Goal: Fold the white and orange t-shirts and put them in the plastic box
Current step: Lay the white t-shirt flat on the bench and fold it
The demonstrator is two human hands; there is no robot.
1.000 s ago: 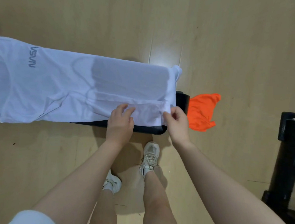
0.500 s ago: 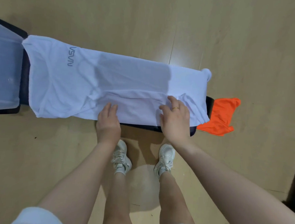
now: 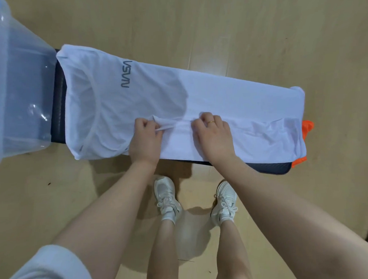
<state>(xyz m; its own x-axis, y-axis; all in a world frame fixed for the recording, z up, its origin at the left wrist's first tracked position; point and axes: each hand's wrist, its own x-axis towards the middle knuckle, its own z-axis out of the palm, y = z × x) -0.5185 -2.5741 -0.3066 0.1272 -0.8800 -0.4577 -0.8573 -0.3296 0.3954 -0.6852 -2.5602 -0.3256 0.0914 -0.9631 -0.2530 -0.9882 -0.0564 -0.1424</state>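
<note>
Currently the white t-shirt (image 3: 198, 100) lies lengthwise along the dark padded worktop (image 3: 59, 106), NASA logo up, collar end toward the clear plastic box (image 3: 18, 87) at the worktop's left end. Left hand (image 3: 144, 141) has fingers curled, pinching a bunched ridge of the shirt's fabric near its middle. Right hand (image 3: 213, 136), gold ring (image 3: 211, 122) on one finger, also has fingers curled into the same ridge, just beside the left hand. Orange t-shirt (image 3: 306, 127) is mostly hidden behind the white shirt's hem at the worktop's right end; only scraps of it show. Person stands on the wooden floor (image 3: 258, 30) in white sneakers (image 3: 166, 198).
</note>
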